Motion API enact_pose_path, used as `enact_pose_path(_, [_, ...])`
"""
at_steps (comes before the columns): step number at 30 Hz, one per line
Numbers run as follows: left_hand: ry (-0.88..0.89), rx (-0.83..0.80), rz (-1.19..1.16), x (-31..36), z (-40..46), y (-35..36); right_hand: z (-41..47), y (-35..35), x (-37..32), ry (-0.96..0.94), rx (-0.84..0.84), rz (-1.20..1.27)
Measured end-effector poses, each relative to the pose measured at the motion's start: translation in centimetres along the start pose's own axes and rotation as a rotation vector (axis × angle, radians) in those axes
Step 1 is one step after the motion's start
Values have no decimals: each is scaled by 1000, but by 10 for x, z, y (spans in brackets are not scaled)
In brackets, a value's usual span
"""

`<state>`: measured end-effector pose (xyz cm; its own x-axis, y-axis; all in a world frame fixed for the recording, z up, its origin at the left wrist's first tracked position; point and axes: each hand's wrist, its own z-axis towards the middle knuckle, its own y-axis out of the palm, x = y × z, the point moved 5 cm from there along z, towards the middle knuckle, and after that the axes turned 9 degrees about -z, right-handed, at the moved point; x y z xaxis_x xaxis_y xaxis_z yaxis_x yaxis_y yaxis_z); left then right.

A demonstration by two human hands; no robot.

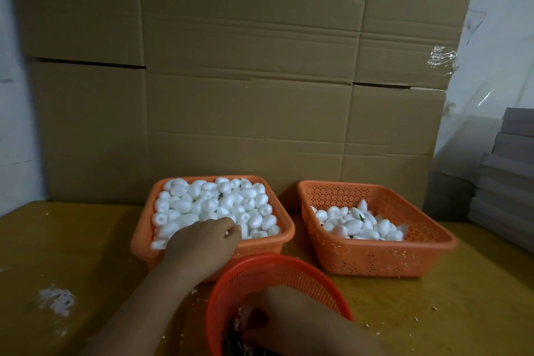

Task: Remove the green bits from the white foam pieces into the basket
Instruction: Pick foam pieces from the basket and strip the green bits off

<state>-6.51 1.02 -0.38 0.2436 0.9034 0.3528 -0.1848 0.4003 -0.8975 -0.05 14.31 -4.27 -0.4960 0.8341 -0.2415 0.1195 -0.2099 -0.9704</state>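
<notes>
Left hand [202,243] mid-frame, fingers curled into full foam basket [284,233], picking next piece I guess. Right hand [289,318] low in round basket [260,264], dropping green bits; finger state unclear.

A single wide-angle camera on the person's head looks forward and down, close over the yellow table [86,254], facing a wall of cardboard boxes [245,81] just behind.
</notes>
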Motion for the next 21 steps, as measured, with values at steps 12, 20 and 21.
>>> enact_pose_path(12, [-71,81,-213,0,-1,-7,-1,2,1,1,20,44])
enact_pose_path(20, [92,173,-1015,36,-6,-22,-1,-5,-3,-20,7,89])
enact_pose_path(21, [132,132,-1096,45,-9,-19,-2,-7,-4,-30,6,79])
